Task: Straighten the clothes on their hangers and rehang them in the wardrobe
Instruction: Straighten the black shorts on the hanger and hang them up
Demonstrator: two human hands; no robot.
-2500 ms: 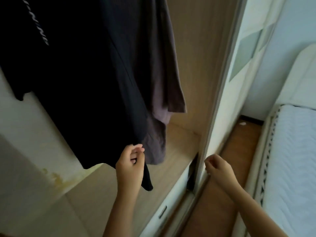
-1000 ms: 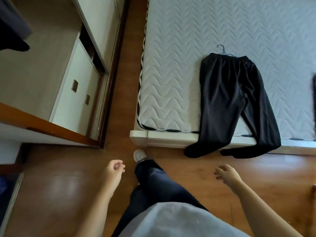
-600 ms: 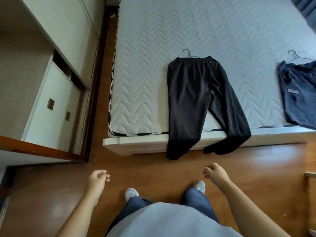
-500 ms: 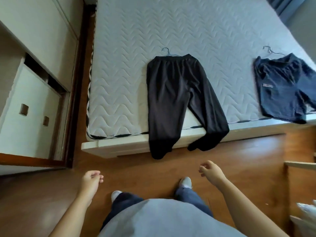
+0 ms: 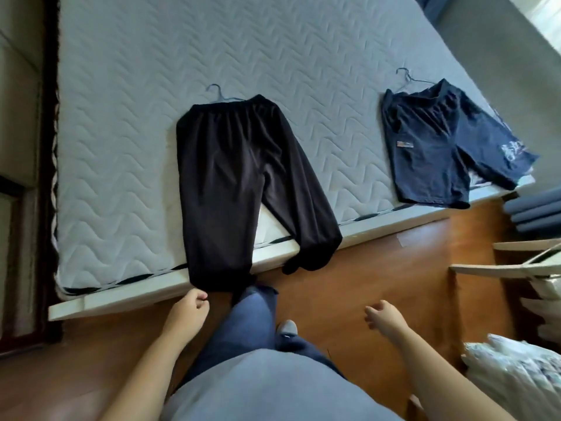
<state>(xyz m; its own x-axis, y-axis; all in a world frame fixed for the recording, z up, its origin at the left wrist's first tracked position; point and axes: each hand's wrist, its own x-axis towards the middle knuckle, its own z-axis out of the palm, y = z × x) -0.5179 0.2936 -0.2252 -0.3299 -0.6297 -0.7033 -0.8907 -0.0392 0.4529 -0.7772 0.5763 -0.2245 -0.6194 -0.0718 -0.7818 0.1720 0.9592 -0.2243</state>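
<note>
Both left hand (image 5: 187,312) and right hand (image 5: 385,318) loosely curled, empty, black trousers (image 5: 236,183) hem just beyond left fingers (image 5: 199,298)

Laid flat on quilted grey mattress (image 5: 136,117): black long fabric trousers (image 5: 239,183), thin wire hanger (image 5: 217,92) at waistband, cuffs drooping over bed edge. Well apart, right: navy blue fabric shorts (image 5: 440,153), second wire hanger (image 5: 406,79) at waistband.

Before me lies a bed with a pale quilted mattress (image 5: 127,147) stitched in wavy lines on a white bed frame (image 5: 121,299), standing on a glossy brown wooden floor (image 5: 379,268), with blue-grey folds of fabric (image 5: 534,211) at my right and a crinkled white bag (image 5: 516,378) nearer me.
</note>
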